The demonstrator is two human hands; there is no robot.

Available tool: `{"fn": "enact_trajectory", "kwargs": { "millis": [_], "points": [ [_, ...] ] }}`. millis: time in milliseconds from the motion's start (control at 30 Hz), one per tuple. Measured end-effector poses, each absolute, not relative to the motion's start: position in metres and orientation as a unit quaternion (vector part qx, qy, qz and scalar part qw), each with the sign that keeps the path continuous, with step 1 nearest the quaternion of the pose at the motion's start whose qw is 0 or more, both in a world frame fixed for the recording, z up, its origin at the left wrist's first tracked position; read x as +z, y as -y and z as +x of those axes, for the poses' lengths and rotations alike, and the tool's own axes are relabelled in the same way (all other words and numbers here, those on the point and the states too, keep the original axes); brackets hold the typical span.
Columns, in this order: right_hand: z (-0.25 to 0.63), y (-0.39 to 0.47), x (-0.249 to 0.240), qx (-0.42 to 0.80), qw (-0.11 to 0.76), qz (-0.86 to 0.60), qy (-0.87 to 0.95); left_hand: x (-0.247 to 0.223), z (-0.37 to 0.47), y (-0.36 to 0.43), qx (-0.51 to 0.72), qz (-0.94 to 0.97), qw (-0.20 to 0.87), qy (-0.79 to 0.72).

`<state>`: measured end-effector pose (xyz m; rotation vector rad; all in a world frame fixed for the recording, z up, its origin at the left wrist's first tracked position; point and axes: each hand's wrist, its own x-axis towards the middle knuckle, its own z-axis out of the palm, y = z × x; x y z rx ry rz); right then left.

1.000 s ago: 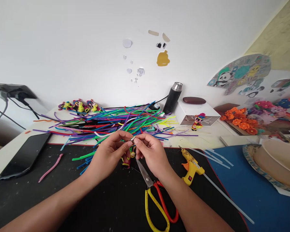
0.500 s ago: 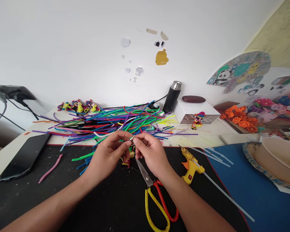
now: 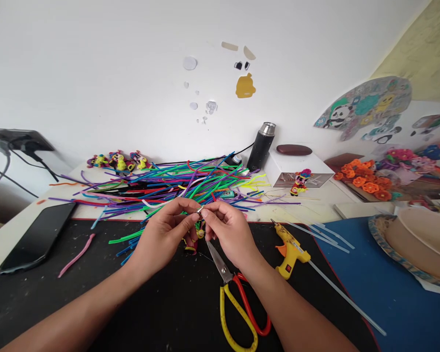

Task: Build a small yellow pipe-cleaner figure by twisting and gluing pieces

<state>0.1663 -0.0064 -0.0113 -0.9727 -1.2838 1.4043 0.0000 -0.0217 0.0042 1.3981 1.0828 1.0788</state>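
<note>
My left hand and my right hand meet above the back edge of the black mat, fingertips pinched on a tiny shiny silvery piece between them. What exactly it is stays too small to tell. Just below the fingers, a small red and yellow fuzzy figure is partly hidden by my hands. Scissors with one yellow and one red handle lie under my right wrist, blades pointing toward the figure. Behind my hands spreads a pile of coloured pipe cleaners.
A yellow glue gun lies right of my right hand, with glue sticks beyond. At left are a phone and a pink pipe cleaner. A black flask, a white box and a bowl stand farther off.
</note>
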Motion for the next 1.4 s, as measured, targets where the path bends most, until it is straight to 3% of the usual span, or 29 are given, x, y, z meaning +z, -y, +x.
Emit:
{"fn": "enact_trajectory", "kwargs": {
  "millis": [1400],
  "points": [
    [0.1631, 0.0123, -0.0171, 0.509, 0.462, -0.441, 0.577, -0.0016, -0.0053, 0.0146, 0.434, 0.63, 0.369, -0.528]
  ]
}}
